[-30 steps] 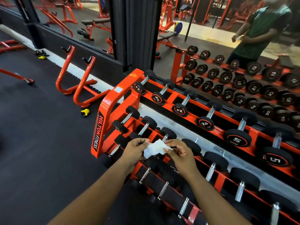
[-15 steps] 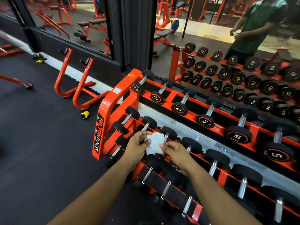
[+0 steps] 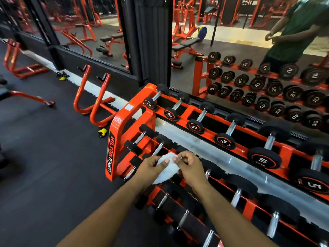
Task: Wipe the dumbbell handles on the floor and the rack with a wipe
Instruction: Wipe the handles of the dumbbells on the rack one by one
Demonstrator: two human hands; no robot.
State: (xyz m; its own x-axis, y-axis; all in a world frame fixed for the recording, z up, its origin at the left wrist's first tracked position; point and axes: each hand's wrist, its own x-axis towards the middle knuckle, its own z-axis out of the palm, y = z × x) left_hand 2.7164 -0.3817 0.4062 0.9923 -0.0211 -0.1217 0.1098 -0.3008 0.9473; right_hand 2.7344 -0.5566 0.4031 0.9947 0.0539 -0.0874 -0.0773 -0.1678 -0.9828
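Plainly, preparation is the step in hand — the wipe (image 3: 166, 168) is held above the rack (image 3: 115, 139), fingers of the left hand (image 3: 148, 168) and right hand (image 3: 191, 168) clamped on it. No handle is touched yet; next, it must be brought down onto a handle just below.

Our hands (image 3: 151, 168) and the wipe (image 3: 165, 171) are covering the middle-tier dumbbell handle beneath them, so we are not seeing whether the wipe is touching it. The rack (image 3: 116, 139) is running off the right and bottom edges. The mirror (image 3: 249, 41) is cropping the reflected person at the shoulders.
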